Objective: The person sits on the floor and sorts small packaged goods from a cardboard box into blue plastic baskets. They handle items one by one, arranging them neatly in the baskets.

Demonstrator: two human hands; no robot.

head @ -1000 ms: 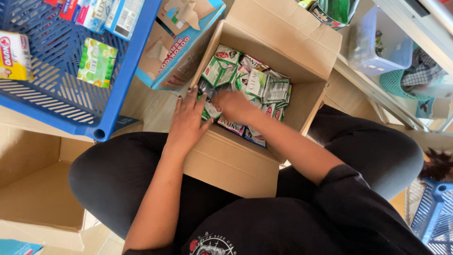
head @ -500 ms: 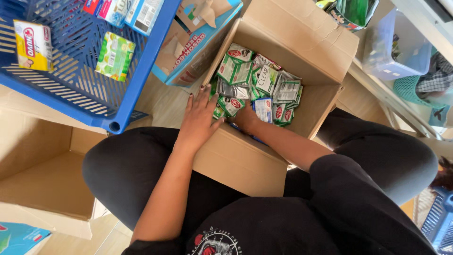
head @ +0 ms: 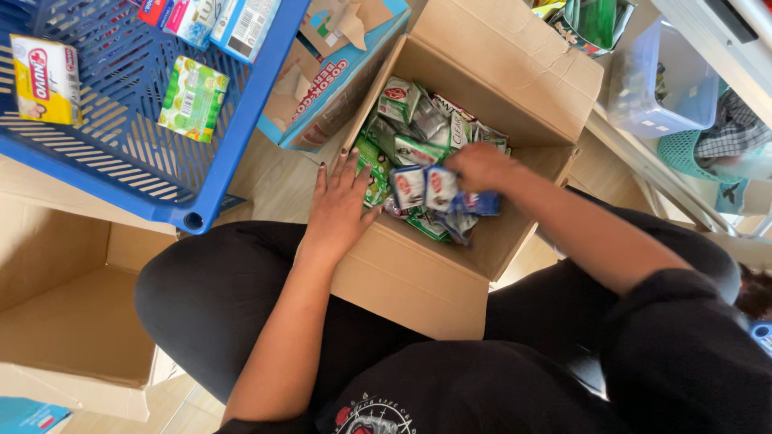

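Head view: right hand (head: 480,167) grips blue sachets (head: 434,189) inside the cardboard box (head: 418,277); left hand (head: 342,205) lies flat, grip wide, on its rim.

Blue basket (head: 121,173) (green packet (head: 193,98) inside)
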